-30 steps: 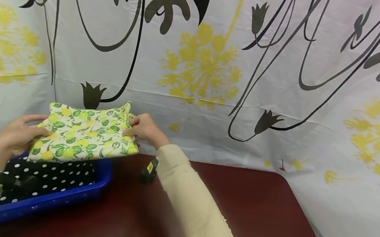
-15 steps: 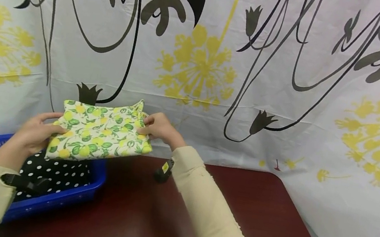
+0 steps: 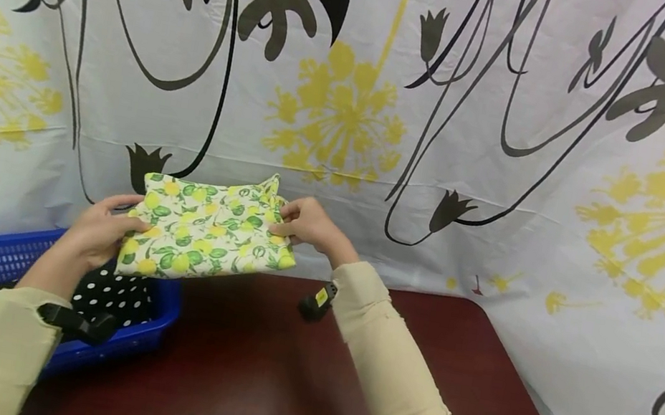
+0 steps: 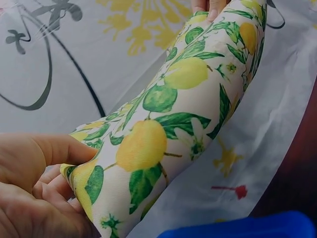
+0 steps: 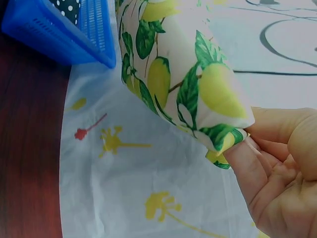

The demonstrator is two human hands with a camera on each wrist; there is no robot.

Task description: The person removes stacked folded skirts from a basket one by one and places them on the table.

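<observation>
Both hands hold up a white cloth (image 3: 205, 227) printed with lemons and green leaves, folded into a soft, slightly puffed rectangle. At its left end my left hand (image 3: 96, 232) pinches the edge, thumb on the near face; the left wrist view shows that thumb and curled fingers (image 4: 59, 188) behind the cloth. My right hand (image 3: 313, 226) pinches the opposite end, just below a corner that sticks up. Close up in the right wrist view, the right hand (image 5: 282, 163) has a corner of the cloth between thumb and fingers. The cloth hangs above the table, partly over a basket.
A blue plastic basket (image 3: 149, 334) with slotted walls stands at the left on the dark red table (image 3: 229, 365). Black fabric with white dots (image 3: 116, 293) lies inside it. Behind the table hangs a white curtain (image 3: 329, 225) with yellow and grey flowers.
Both hands have carried the lemon-print cloth to the right, away from over the basket, keeping their grip at each end. More of the basket's left side now shows.
</observation>
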